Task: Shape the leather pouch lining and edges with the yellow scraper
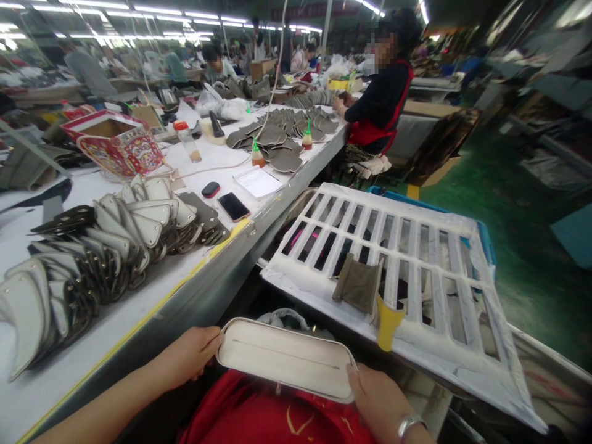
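Note:
Above my lap, both hands hold a long cream bag panel with rounded ends, a raised rim and a thin dark line along its middle. My left hand pinches its left end, thumb and fingers closed. The right end is gripped by my right hand, with the thumb on the face and the other fingers mostly hidden. Just behind the panel is a pale curved piece, partly covered, whose kind I cannot make out. Red cloth lies below the panel.
A white slatted rack on the right carries an olive piece and a yellow-handled tool. On the left table are stacked white-and-grey pieces, a phone, glue bottles and a red box. A co-worker sits farther along.

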The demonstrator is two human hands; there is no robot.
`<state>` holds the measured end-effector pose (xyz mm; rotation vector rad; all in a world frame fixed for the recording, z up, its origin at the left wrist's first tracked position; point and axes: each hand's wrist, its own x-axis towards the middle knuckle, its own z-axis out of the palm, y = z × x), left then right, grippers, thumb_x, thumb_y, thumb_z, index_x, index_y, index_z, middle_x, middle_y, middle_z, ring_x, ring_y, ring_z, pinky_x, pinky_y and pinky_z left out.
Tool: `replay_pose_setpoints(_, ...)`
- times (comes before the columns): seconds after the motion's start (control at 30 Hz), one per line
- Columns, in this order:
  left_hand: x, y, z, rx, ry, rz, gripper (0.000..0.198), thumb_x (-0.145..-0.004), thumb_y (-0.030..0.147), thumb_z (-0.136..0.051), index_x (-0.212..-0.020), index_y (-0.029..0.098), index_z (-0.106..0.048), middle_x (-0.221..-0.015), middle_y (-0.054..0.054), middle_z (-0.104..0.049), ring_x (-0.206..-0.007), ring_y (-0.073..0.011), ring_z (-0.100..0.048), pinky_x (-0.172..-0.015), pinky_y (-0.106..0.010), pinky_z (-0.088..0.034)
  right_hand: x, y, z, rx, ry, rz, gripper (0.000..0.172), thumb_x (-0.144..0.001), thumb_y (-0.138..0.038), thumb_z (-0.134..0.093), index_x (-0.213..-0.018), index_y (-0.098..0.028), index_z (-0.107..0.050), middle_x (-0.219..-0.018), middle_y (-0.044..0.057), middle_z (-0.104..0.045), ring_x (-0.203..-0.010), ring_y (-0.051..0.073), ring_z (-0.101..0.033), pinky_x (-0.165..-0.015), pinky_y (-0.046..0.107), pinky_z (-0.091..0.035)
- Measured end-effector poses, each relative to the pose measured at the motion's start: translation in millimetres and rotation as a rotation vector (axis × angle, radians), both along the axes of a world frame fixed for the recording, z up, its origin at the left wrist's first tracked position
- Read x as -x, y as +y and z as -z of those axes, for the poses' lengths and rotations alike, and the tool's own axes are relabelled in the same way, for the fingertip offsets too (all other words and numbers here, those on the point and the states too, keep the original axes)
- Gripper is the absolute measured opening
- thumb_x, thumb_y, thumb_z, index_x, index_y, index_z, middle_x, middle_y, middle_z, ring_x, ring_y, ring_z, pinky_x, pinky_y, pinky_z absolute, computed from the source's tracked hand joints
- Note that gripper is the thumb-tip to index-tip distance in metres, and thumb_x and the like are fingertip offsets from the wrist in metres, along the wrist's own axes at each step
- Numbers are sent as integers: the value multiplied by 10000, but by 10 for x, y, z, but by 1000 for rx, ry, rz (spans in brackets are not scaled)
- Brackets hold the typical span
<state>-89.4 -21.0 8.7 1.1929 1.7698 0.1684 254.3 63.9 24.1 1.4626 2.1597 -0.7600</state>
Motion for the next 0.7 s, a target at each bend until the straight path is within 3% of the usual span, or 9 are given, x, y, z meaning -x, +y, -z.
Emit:
replay_pose_setpoints(0.13, -9, 125, -164, -100, 320, 347, 378, -892, 393, -253, -694, 177, -493, -678, -60, -589, -628, -197, -584, -562, -270, -405, -12, 5, 14, 10, 18, 37, 466, -958, -222, -180, -951, -77, -623, -914, 183, -667, -874, 280, -642, -811, 407, -463)
replay_pose_setpoints(0.23, -62, 178, -202, -121, 502, 458, 351, -877, 323, -279, -708, 173, -547, -771, -105, -642, -773, -258, -620, -667, -319, -406, -16, 8, 27, 4, 16, 37, 462, -955, -219, -183, -949, -85, -625, -912, 187, -667, -872, 283, -646, -805, 417, -470)
replay_pose_setpoints(0.37, -160, 199, -185, -108, 569, 424, 293, -836, 278, -314, -725, 170, -562, -828, -126, -657, -799, -292, -625, -660, -338, -403, -10, 5, 21, 0, -3, 12, 464, -945, -194, -176, -963, -69, -623, -906, 203, -666, -854, 305, -650, -776, 443, -484)
replay_pose_setpoints(0.57, -168, 241, -206, -122, 496, 367, 283, -811, 277, -314, -649, 163, -517, -739, -100, -625, -747, -252, -600, -652, -322, -392, -12, -11, 3, -2, -9, 50, 438, -947, -219, -193, -928, -84, -610, -874, 188, -674, -842, 318, -652, -768, 475, -488)
replay_pose_setpoints(0.63, -85, 230, -194, -84, 352, 331, 357, -850, 351, -264, -672, 161, -509, -707, -78, -604, -666, -209, -581, -603, -295, -408, -17, -13, 15, -2, -3, 63, 436, -949, -229, -196, -924, -89, -609, -872, 183, -676, -838, 315, -653, -766, 473, -488)
replay_pose_setpoints(0.7, 27, 193, -145, 4, 29, 208, 467, -877, 485, -213, -715, 156, -502, -658, -48, -570, -530, -152, -517, -499, -256, -401, -22, -12, 32, -3, 17, 64, 444, -948, -227, -189, -917, -92, -611, -872, 184, -675, -831, 311, -654, -767, 470, -486)
